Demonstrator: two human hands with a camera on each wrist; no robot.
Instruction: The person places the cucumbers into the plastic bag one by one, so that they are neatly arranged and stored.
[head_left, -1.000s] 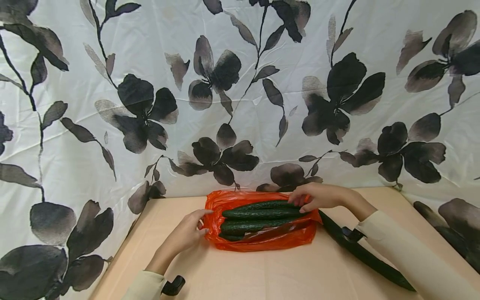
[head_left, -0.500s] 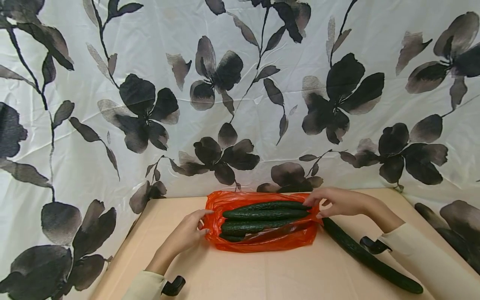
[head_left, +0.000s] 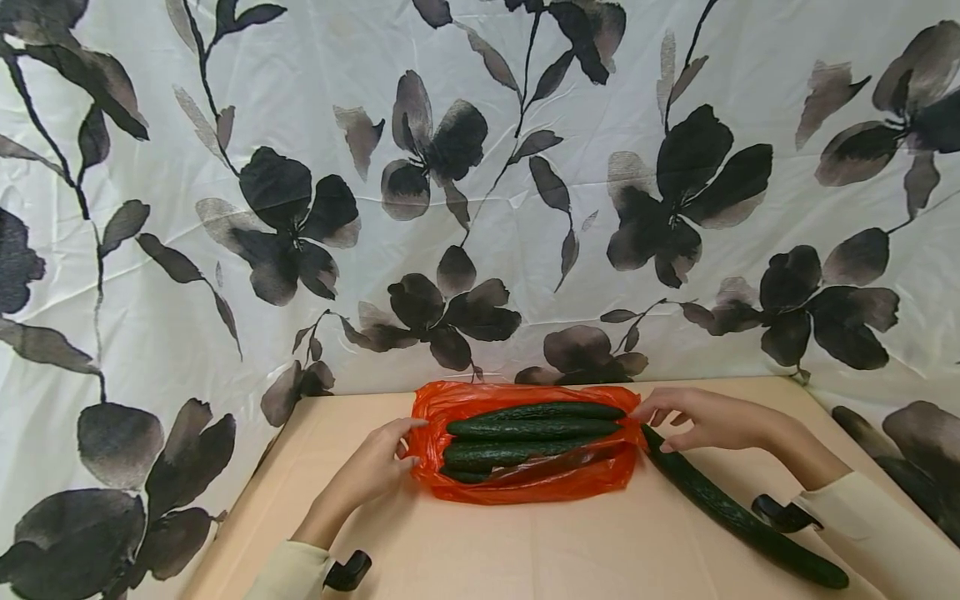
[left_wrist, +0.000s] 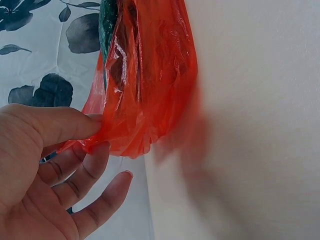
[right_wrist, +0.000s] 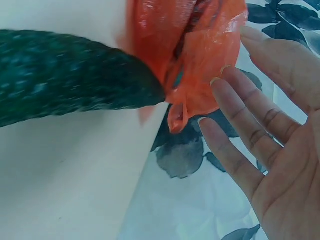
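An orange-red plastic bag [head_left: 525, 492] lies at the far middle of the table with several dark green cucumbers [head_left: 525, 429] showing through its open top. At its left end, my left hand [head_left: 375, 458] pinches the gathered plastic between thumb and fingers, as the left wrist view shows. My right hand [head_left: 712, 421] is at the bag's right end, fingers spread and loosely bent, holding nothing. Below that hand, one long loose cucumber [head_left: 742, 525] lies slantwise on the table, its far tip beside the bag's tied corner [right_wrist: 177, 117].
The pale tabletop [head_left: 480, 550] ends at the back against a white cloth [head_left: 562, 250] with dark floral print, which hangs behind and at both sides. Black wrist straps sit on the left sleeve [head_left: 288, 575] and the right sleeve [head_left: 862, 517].
My right hand has moved right, off the cucumbers in the bag to beyond the bag's right end. The left hand keeps its pinch on the bag, which has barely moved.
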